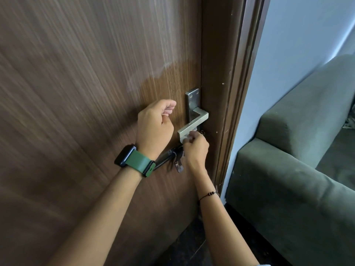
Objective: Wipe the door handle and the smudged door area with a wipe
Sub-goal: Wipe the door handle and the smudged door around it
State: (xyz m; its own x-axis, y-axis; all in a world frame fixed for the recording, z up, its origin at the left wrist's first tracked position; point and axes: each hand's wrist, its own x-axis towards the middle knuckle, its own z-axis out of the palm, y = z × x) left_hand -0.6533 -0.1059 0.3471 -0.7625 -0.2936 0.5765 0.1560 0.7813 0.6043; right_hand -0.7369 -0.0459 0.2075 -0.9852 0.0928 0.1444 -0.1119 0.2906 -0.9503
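Brushed-steel lever door handle (193,124) sits on its long steel backplate (192,104) near the latch edge of the dark brown wood-grain door (86,93), lever pointing left and down in view

Small white wipe (187,136) is bunched under the lever's free end, touching its underside. Right hand (196,148) comes up from below, fingers pinched tight on the wipe, wrist straight, forearm angled up from lower right; thin black cord bracelet with dark beads (208,195) on that wrist

Left hand (155,127) is just left of the handle, loosely curled, fingers folded in, holding nothing that I can see; whether the knuckles touch the door, can't tell. Black smartwatch on green strap (136,161) on the left wrist

Dark key bunch (172,158) hangs below the lever between the two wrists, blurred

Pale hazy smear patch (153,73) on the door above and left of the backplate

Right of the backplate: narrow door margin, then brown door frame (232,93), pale blue wall (284,45), grey-green fabric sofa (297,160) close to the frame. Open door surface lies left and above; black floor (192,246) below
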